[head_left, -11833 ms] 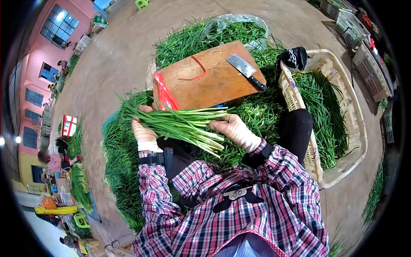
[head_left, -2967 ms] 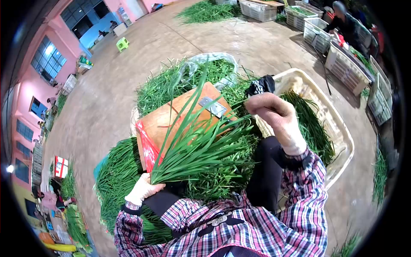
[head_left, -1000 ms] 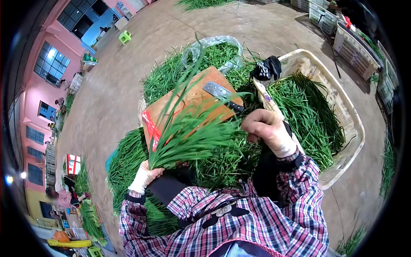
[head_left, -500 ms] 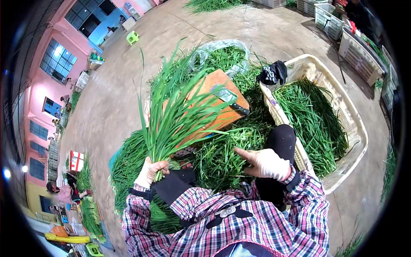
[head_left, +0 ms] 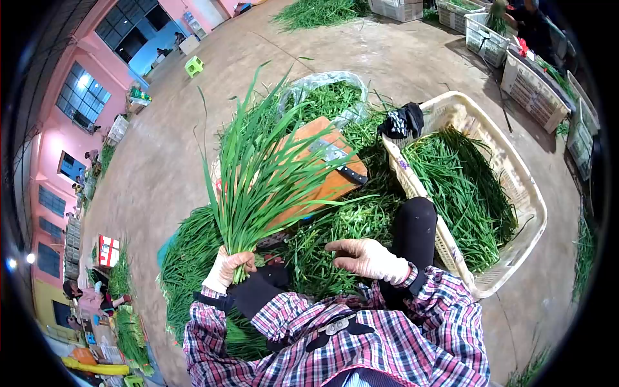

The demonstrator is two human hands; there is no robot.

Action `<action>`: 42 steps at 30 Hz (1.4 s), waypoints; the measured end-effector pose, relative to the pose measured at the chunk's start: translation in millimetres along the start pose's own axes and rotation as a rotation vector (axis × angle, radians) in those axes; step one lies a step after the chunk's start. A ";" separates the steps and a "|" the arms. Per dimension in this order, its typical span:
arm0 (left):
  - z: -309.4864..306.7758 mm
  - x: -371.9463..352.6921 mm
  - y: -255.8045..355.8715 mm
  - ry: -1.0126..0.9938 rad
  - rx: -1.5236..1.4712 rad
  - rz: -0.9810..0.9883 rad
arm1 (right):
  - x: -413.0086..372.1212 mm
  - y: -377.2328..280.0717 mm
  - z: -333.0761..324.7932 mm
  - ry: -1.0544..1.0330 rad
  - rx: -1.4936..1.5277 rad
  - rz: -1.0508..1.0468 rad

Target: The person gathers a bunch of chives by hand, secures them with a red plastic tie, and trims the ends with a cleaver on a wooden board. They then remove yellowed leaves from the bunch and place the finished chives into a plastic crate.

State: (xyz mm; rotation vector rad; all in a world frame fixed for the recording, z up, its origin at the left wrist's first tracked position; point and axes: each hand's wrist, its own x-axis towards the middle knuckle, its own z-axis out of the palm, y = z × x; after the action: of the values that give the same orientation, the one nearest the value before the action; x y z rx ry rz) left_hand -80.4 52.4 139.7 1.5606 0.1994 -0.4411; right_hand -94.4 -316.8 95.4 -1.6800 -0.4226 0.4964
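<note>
My left hand (head_left: 227, 267) is closed round the lower stems of a bunch of garlic chives (head_left: 258, 187), whose long flat leaves fan up and to the right. The leaves partly cover a wooden cutting board (head_left: 313, 132), where a cleaver (head_left: 335, 157) with a black handle lies. My right hand (head_left: 369, 258), wrapped in a whitish covering, hovers over loose trimmed greens (head_left: 322, 251) by my knee. Its fingers are loosely bent and apart, with nothing seen in them. More garlic chives (head_left: 187, 271) lie in a heap beside my left arm.
To the right stands a cream plastic crate (head_left: 535, 206) holding greens, with a dark patterned glove (head_left: 403, 121) over its corner. Behind the board is a clear plastic bag (head_left: 362, 90) of greens. A green stool (head_left: 193, 66), more crates (head_left: 535, 90) and other people are farther off.
My right hand has shifted left towards the bunch, and its pointing finger has bent somewhat. The left hand keeps its hold on the garlic chives. The whole view has shifted slightly.
</note>
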 end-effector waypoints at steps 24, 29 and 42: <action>113.1 99.0 -39.8 -0.404 0.072 -0.074 | 109.4 -43.1 34.9 0.449 0.749 -0.127; 92.2 125.0 -57.2 -0.338 0.155 0.246 | 146.7 -68.2 4.4 0.452 0.697 -0.156; -85.3 249.9 -69.0 0.410 0.169 -0.185 | 290.9 -19.6 -59.4 0.655 0.472 -0.357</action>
State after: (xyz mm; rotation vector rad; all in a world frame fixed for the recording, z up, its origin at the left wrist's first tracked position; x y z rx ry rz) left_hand 132.0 103.6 -23.8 1.7965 0.6399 -0.2809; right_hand 182.0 -206.7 97.4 -1.1816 -0.0989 -0.2158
